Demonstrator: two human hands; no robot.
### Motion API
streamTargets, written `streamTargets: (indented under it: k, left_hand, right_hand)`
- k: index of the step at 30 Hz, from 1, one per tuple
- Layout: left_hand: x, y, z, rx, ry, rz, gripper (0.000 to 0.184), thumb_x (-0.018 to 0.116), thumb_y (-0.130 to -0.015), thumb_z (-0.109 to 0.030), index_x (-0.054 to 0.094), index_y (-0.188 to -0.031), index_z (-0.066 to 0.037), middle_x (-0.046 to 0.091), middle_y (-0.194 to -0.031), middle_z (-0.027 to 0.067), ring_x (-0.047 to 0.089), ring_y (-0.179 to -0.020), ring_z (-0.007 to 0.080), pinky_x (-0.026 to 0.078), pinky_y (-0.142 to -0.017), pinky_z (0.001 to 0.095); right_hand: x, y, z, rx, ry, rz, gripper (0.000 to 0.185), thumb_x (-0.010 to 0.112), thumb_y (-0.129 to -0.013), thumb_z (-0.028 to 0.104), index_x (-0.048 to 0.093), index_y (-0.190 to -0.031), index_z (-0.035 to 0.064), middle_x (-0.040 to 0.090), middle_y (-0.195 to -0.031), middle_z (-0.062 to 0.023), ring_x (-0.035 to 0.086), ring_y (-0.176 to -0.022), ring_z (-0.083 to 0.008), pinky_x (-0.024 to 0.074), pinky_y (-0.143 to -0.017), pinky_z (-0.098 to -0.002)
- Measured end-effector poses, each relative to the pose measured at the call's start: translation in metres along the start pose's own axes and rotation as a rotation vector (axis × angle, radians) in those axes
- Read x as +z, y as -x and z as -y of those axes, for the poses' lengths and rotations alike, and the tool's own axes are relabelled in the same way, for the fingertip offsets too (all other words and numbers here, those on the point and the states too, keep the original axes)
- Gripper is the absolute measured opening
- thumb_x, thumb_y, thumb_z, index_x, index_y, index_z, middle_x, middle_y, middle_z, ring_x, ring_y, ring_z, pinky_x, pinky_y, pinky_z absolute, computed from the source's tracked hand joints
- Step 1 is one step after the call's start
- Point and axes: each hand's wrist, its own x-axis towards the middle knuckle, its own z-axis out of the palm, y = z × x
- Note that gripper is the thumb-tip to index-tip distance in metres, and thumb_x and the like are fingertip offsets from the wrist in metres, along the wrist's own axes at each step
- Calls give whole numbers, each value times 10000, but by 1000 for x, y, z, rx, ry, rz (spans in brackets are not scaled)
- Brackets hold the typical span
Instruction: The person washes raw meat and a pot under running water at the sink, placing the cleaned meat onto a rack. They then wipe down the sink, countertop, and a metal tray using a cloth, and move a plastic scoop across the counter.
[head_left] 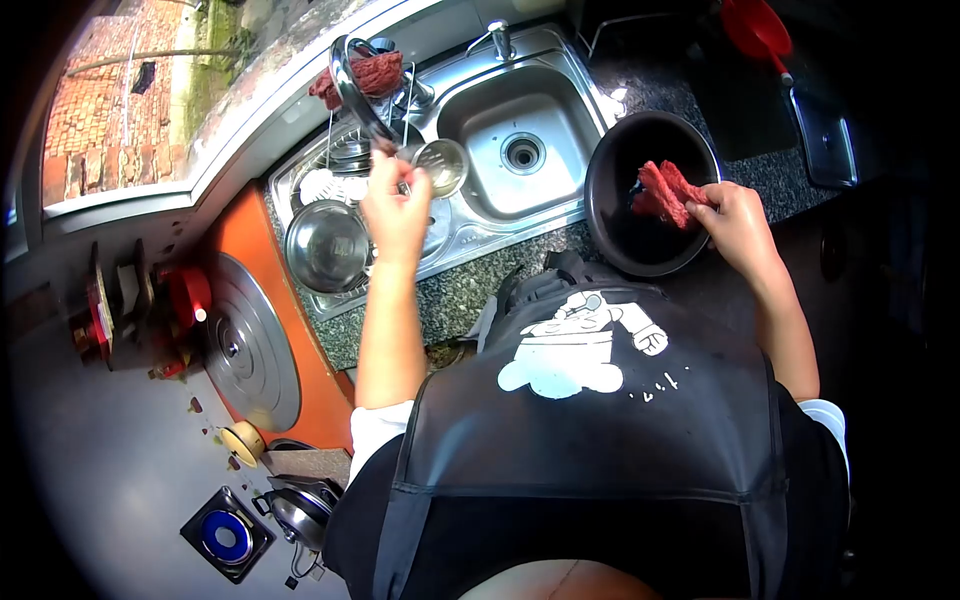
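Note:
My right hand [735,225] pinches a crumpled red cloth [668,192] over the mouth of a dark round pot [607,225]. The pot stands on the granite counter, right of the steel sink [480,190]. Raised over the drainboard, my left hand [397,215] has its fingers closed at the lower end of the curved faucet spout [350,85]. Just right of those fingers is a small round metal vessel [443,168]; whether the hand touches it I cannot tell. A steel bowl [327,245] rests on the drainboard, left of my left forearm.
Another red cloth [375,74] hangs behind the faucet, by the window. A soap dispenser [501,40] stands at the sink's back edge. On the right are a red ladle-like utensil [757,35] and a clear lid [828,140]. An orange board with a large metal lid [250,350] is at left.

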Motion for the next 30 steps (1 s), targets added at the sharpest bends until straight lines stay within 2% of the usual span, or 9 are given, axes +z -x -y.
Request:
streamTargets:
  k: [4,6,8,9,12,22,25,28,30]
  left_hand:
    - [72,21,22,144,82,-161,155,635,-816,-78,523,-745,4,509,-1259,312,645,-991,330,487,-792,373]
    - [88,28,38,-264,55,15,153,630,-808,-83,522,-751,10,634,-1085,269,668,-855,318,501,-759,380]
    - [117,25,112,-409,176,-32,136,615,-822,-76,506,-785,-3,588,-743,77,578,-594,131,543,-546,283]
    - [118,19,111,-583,340,-50,88,587,-815,-43,504,-826,-17,565,-739,68,563,-578,138,552,-486,281]
    - [116,13,127,-862,555,-116,134,567,-822,-58,509,-929,-1,559,-841,112,581,-624,197,585,-533,355]
    - [95,21,131,-1058,692,46,223,561,-869,-60,488,-1056,37,629,-910,182,664,-666,269,597,-551,371]
    - [95,23,124,-1118,776,-5,286,537,-907,-99,441,-1131,51,603,-960,217,659,-752,334,606,-653,417]
    - [96,19,143,-1481,1285,2,277,496,-918,-120,430,-1151,13,571,-1047,244,629,-908,357,584,-751,453]
    - [102,22,142,-1483,1324,-132,299,429,-959,-176,424,-1185,20,532,-1112,267,594,-983,381,559,-846,488]
  right_hand:
    - [-9,2,16,199,-72,68,162,647,-823,95,666,-892,-49,614,-687,-175,609,-519,-214,477,-487,-329]
    - [-10,4,15,200,-100,50,165,648,-823,95,667,-900,-50,615,-707,-171,609,-531,-212,478,-488,-324]
    - [-11,7,14,166,-88,5,169,649,-822,93,666,-906,-52,614,-718,-169,605,-531,-209,479,-487,-322]
    - [-10,8,14,144,-84,-14,171,650,-821,92,665,-909,-53,614,-724,-168,604,-530,-208,479,-486,-321]
    - [-10,8,12,157,-90,-9,173,651,-818,90,666,-916,-53,616,-732,-169,601,-526,-209,478,-484,-323]
    - [-11,7,15,173,-107,20,172,647,-820,85,664,-915,-56,613,-713,-169,595,-504,-200,475,-468,-317]
    - [-9,5,17,182,-124,21,169,647,-820,84,664,-913,-57,611,-701,-166,590,-495,-196,474,-464,-316]
    - [-9,4,18,176,-127,21,166,648,-821,83,665,-910,-55,609,-694,-163,588,-493,-194,469,-464,-314]
    - [-9,4,16,155,-112,14,163,648,-821,83,666,-909,-54,609,-694,-161,586,-493,-194,467,-465,-313]
